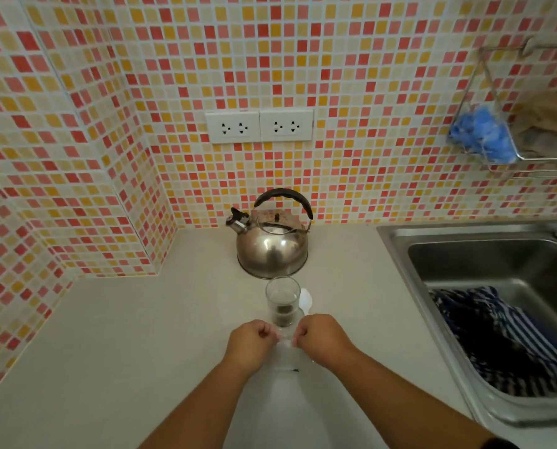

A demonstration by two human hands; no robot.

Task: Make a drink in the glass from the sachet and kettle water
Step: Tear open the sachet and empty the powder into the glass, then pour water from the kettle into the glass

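A clear glass (pixel 283 301) stands on the pale counter (pixel 141 335), with a dark patch low inside it. Behind it sits a steel kettle (pixel 272 243) with a black handle, spout pointing left. A white plastic spoon (pixel 305 301) lies just right of the glass. Right in front of the glass, my left hand (pixel 249 343) and my right hand (pixel 322 337) pinch the top edge of a pale, see-through sachet (pixel 285 354) from either side. The sachet hangs down between my wrists; its contents are hard to make out.
A steel sink (pixel 484 251) fills the right side, with striped dark cloth (pixel 503 338) in the basin. Two double wall sockets (pixel 259 126) sit above the kettle. A wire rack (pixel 497 108) with a blue scrubber hangs at the upper right. Tiled wall juts out on the left.
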